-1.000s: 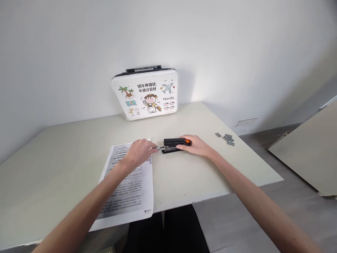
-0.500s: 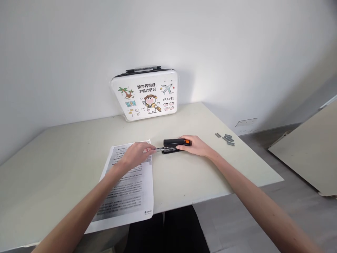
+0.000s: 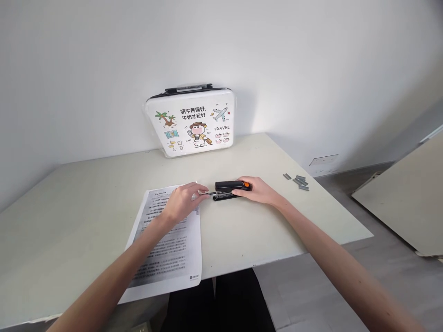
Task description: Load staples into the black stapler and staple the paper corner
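Observation:
A black stapler (image 3: 228,186) with an orange part at its rear lies on the table, its front end facing left. My right hand (image 3: 256,190) is closed around its rear half, the thumb along the near side. At the front end, my left hand (image 3: 188,197) pinches the slim metal staple tray (image 3: 212,193), which sticks out between the stapler's upper and lower arms. The fingertips hide the tray's outer end. Beneath the left hand and forearm lies a printed sheet (image 3: 162,258), its lower edge reaching past the table edge.
Several grey staple strips (image 3: 300,181) lie at the right of the table (image 3: 277,221). A white cartoon case (image 3: 192,124) with a black handle stands at the back, leaning against the wall. Another pale panel (image 3: 404,198) is at the far right.
My left hand has moved slightly right, closer to the stapler, and less of the staple tray shows between them. My right hand keeps its hold on the stapler.

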The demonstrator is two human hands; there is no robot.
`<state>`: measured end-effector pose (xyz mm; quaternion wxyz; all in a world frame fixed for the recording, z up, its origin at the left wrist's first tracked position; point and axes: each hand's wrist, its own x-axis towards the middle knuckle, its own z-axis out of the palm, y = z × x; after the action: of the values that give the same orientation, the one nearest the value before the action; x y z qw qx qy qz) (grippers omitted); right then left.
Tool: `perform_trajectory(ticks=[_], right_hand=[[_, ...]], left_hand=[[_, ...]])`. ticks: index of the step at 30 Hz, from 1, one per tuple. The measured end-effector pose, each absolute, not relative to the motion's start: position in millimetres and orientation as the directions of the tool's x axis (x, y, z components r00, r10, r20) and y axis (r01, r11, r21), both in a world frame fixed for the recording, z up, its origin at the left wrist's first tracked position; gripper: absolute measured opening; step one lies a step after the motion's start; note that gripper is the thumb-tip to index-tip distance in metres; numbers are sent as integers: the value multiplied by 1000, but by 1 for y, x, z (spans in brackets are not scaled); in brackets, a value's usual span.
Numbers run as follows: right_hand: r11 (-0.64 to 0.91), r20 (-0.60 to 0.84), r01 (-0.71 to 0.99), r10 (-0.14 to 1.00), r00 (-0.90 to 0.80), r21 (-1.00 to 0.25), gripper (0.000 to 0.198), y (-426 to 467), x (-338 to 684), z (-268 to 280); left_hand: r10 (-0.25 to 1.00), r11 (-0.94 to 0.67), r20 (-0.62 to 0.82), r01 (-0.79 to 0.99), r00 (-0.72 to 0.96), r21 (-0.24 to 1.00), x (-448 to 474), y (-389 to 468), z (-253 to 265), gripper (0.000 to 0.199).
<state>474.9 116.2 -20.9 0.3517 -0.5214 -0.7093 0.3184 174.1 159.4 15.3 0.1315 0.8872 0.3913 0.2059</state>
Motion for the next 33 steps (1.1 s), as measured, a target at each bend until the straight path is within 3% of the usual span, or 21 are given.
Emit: perform_trajectory(ticks=[4,11,17,23,33], right_hand=[[252,164,517,964,-210,-818,32,116,474,-20],[253,163,521,964,-212,-815,33,116,474,-19],[251,163,530,965,-207,-810,34,117,475,-21],[255,165,522,963,-213,-814,32,116,475,-20],[253,165,524,964,-210,-813,31,117,475,-22]], left_hand=[[666,-746,338,610,665,268,172,158,12,35],[551,-823,338,564,764,67,168,159,8,34],[518,-835,367,549,773,23,163,158,4,26],[536,-804,490,592,687,50,162,156,7,30],[561,-790,425,612,710,21,168,159,12,34]])
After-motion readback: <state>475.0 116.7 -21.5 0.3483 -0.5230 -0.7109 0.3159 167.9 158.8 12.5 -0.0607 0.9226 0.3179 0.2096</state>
